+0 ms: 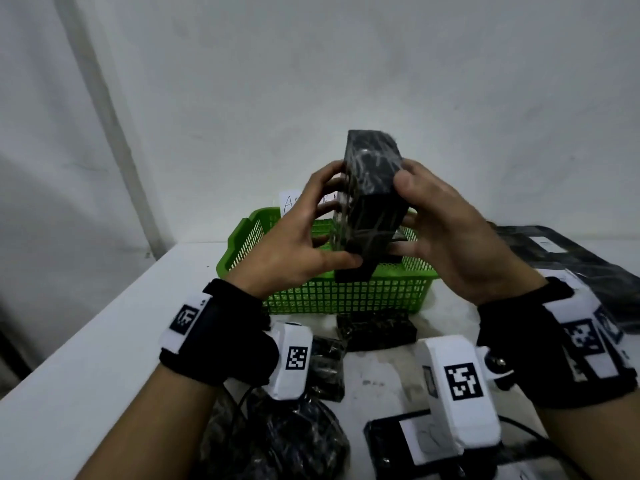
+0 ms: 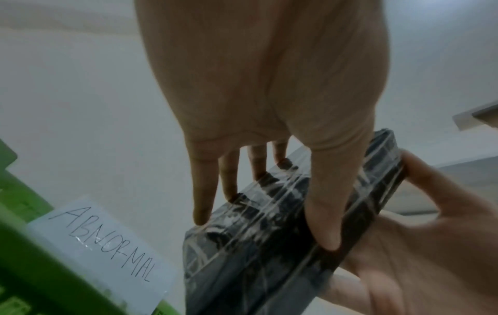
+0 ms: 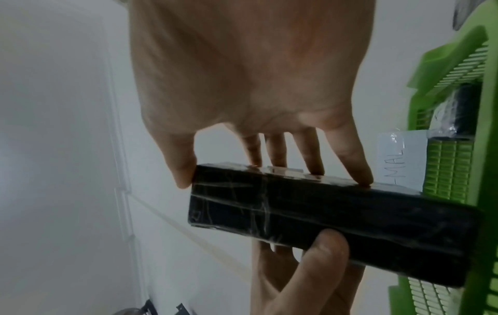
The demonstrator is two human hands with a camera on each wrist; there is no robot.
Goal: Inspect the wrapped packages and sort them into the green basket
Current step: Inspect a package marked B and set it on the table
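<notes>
A black box-shaped package (image 1: 370,199) wrapped in clear film is held upright in the air above the green basket (image 1: 322,289). My left hand (image 1: 304,233) grips its left side, thumb at the lower front edge and fingers behind. My right hand (image 1: 446,233) grips its right side, thumb on the upper front face. The left wrist view shows the package (image 2: 283,223) between thumb and fingertips. The right wrist view shows the package (image 3: 323,215) as a long dark bar pinched by both hands. Another wrapped item (image 3: 458,110) lies inside the basket (image 3: 479,149).
A white paper label reading ABNORMAL (image 2: 105,240) is fixed to the basket's far rim. Several more black wrapped packages (image 1: 375,329) lie on the white table (image 1: 104,341) in front of the basket and at the right. A white wall stands close behind.
</notes>
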